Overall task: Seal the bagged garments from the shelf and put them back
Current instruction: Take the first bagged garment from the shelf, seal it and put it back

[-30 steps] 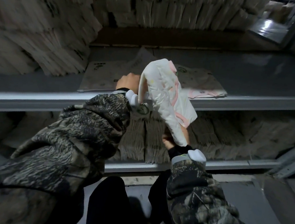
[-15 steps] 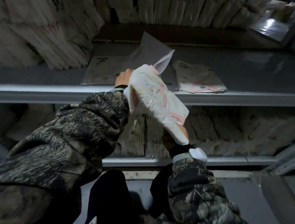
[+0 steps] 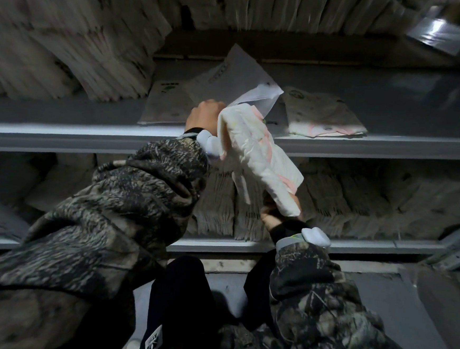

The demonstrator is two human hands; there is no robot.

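I see the left hand gripping the edge of a plastic bag, which lifts off the grey shelf with its mouth open. The right hand holds the lower end of a folded white garment with pink trim, tilted so its upper end reaches the bag's mouth. Another bagged garment lies flat on the shelf just to the right, and leaning stacks of packed bags fill the left.

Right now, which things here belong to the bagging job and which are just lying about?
In the job: left hand holding the open plastic bag; right hand gripping the folded white garment; shelf.
Lying about: bagged garment flat on that shelf; leaning packs upper left; upright packs on the lower shelf.
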